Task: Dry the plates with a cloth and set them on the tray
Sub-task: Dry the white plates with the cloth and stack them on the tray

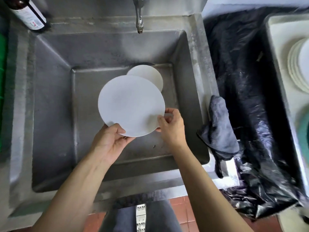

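Hands, left hand (pixel 112 139) and right hand (pixel 170 126), grip white plate (pixel 130 104) over sink (pixel 50 97).

Bottle (pixel 28 14) label print blurred, unreadable.

Soft, dim daylight falls on my sink (pixel 107 52); the white plate (pixel 130 104) looks flat and slightly washed out. Edges bend with wide-angle distortion, the bottle (pixel 28 14) and stacked plates (pixel 299 64) blurred.
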The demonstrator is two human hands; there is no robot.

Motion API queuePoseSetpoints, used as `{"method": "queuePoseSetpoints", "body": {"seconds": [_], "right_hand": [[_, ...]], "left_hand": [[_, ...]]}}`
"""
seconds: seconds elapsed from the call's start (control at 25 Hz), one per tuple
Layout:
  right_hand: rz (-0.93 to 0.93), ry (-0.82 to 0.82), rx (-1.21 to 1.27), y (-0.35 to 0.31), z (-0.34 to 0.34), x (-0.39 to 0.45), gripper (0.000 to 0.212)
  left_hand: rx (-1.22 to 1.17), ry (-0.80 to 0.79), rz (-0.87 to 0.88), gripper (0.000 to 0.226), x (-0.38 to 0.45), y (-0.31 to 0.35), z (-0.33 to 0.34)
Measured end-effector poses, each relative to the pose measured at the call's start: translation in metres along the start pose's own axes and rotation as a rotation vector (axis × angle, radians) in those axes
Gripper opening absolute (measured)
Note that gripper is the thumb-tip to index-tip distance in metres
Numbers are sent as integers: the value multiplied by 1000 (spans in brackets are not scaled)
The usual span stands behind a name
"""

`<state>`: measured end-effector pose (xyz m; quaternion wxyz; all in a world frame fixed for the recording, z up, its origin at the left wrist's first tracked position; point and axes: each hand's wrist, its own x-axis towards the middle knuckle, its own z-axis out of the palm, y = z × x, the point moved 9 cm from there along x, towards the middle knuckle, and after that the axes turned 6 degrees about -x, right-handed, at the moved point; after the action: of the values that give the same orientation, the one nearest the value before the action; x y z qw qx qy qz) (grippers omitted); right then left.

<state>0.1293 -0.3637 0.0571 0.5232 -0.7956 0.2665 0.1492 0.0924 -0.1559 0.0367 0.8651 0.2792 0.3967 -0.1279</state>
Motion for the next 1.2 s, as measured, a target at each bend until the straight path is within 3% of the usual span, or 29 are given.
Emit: {"method": "queuePoseSetpoints", "body": {"seconds": [0.12, 0.24, 0.32, 0.48, 0.68, 0.84, 1.0, 1.2], "right_hand": [[-191, 123, -177, -19, -36, -7, 18], [-477, 396, -451, -38, -92, -20, 33], [-464, 515, -605, -26, -127, -19, 53], [-188, 338, -755, 40, -156, 0, 96], [-166, 206, -777, 67, -152, 15, 90], [-269, 265, -547, 65, -163, 11, 63], [-180, 401, -196, 48, -183, -2, 58], [-475, 579, 129, -76, -205, -47, 63]], "left_hand": [[65, -33, -4, 64, -11, 0, 16], [133, -47, -10, 59, -24, -4, 31], [174, -49, -8, 62, -35, -6, 42], [250, -45, 5, 65, -56, -6, 60], [290, -63, 12, 62, -81, -8, 86], [346, -69, 28, 59, -97, -6, 108], [447, -88, 67, 48, -116, 8, 127], [497, -111, 143, 40, -135, 31, 142]]}}
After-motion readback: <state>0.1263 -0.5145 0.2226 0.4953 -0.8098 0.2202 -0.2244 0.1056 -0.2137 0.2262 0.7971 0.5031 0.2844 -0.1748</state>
